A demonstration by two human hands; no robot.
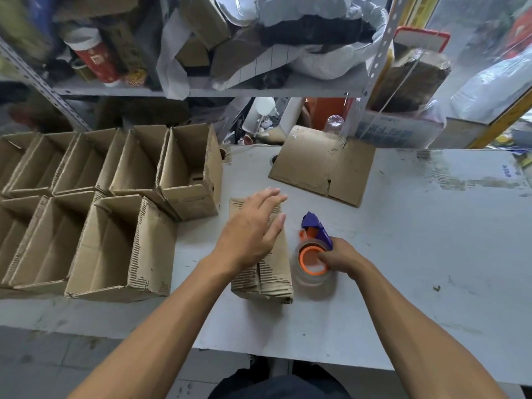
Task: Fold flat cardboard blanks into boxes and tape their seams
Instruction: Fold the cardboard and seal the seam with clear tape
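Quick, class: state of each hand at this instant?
Left hand: open, fingers straight, over the folded box.
Right hand: closed on the tape dispenser, fingers curled into its orange core.

Soft daylight, wide-angle warp, blurred edges

One head-worn wide-angle view looks forward and down, close over the surface's [403,254] near edge, facing shelves [201,92] beyond.
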